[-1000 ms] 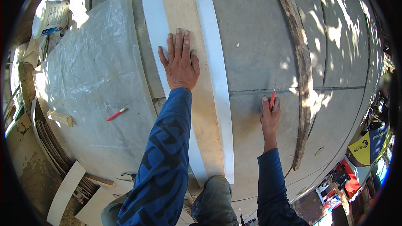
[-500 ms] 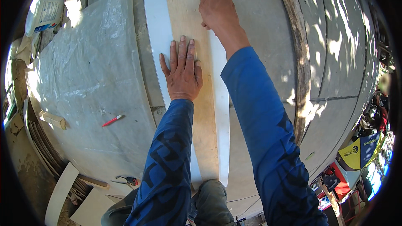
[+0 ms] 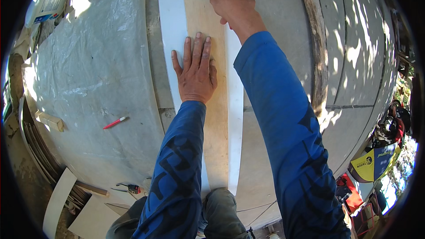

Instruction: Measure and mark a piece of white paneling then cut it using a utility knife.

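A long wooden plank [image 3: 217, 115] lies lengthwise over a white sheet [image 3: 172, 22], whose edges show on both sides. My left hand [image 3: 197, 75] presses flat on the plank, fingers stretched out and thumb apart. At the far end, my right hand [image 3: 234, 6] is closed round a slim red cutter by the plank's right edge. Only bits of red show at the fist; the cutter's tip is hidden in this view. My knee [image 3: 221, 201] is at the plank's near end.
A red and white marker [image 3: 115, 123] lies on a clear plastic sheet [image 3: 88, 75] to the left, near a small wood block [image 3: 50, 121]. A red and black tool [image 3: 129, 188] lies near my left leg. A rough timber [image 3: 318, 40] runs along the right. A white tub [image 3: 48, 2] stands far left.
My right hand has shifted slightly, and the cutter's dark tip, seen before beyond the fist, is now hidden. My left hand stays flat on the plank. The whole view has shifted a little.
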`<state>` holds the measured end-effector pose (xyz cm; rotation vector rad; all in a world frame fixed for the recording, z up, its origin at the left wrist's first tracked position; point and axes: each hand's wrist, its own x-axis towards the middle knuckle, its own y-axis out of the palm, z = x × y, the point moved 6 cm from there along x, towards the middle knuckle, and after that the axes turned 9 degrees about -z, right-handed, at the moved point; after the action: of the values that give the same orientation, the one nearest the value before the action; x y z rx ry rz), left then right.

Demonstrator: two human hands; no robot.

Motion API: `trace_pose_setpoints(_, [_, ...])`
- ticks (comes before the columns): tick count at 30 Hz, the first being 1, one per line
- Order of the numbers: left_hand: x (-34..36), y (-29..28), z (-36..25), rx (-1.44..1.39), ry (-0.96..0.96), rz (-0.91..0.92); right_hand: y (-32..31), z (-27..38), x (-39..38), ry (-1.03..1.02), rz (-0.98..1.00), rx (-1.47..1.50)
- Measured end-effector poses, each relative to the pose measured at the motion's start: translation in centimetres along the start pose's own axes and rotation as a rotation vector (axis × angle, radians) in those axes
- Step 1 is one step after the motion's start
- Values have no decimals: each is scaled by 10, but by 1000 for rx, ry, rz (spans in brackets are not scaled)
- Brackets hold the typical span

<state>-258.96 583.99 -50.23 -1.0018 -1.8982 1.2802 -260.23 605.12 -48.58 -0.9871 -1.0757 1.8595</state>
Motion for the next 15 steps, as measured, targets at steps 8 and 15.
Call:
trace_pose_setpoints(8, [-1, -1, 4, -11, -5, -3, 5, -2, -1, 96, 7, 180])
trace_pose_setpoints(15, [-2, 1, 1, -43, 10, -23, 16, -23, -52, 151, 34, 55])
